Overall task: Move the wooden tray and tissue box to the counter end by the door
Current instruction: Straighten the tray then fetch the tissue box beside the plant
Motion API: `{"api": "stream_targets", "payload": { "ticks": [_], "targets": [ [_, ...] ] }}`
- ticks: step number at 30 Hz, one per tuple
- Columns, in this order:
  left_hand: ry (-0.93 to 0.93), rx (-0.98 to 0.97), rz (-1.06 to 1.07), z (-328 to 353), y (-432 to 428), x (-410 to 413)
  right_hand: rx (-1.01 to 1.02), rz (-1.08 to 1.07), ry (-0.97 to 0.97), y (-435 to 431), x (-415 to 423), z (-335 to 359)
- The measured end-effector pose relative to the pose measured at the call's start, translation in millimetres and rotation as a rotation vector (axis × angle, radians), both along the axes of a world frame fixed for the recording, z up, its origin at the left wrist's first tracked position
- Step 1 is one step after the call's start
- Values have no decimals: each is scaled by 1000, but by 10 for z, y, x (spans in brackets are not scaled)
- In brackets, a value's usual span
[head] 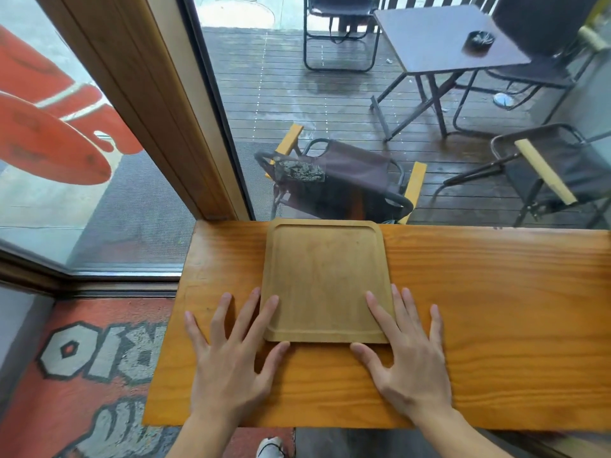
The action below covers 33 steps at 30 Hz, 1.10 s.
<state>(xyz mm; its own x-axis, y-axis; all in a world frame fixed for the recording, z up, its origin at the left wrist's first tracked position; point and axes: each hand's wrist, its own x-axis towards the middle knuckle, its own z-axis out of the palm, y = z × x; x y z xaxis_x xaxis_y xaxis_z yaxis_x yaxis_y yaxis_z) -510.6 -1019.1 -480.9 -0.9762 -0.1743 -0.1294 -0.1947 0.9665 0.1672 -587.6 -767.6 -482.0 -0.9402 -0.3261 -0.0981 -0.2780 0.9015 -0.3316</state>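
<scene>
A pale wooden tray (322, 276) with a raised rim lies flat on the orange-brown wooden counter (496, 309), near the counter's left end and against the window. My left hand (228, 355) rests spread at the tray's near left corner, with fingertips on its rim. At the near right corner my right hand (410, 352) is spread the same way, its fingers over the rim. Neither hand grips the tray. No tissue box is in view.
The counter's left end (172, 342) drops off beside a glass door with a wooden frame (139, 104). A red painted floor (82, 375) lies below. Behind the window stand folding chairs (347, 180) and a dark table (443, 38) on a wet deck.
</scene>
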Motion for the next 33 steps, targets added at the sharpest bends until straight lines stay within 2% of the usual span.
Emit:
{"api": "stream_targets", "payload": {
  "ticks": [33],
  "targets": [
    [-20, -41, -21, 21, 32, 4, 47, -2, 0, -3, -8, -7]
  ]
}}
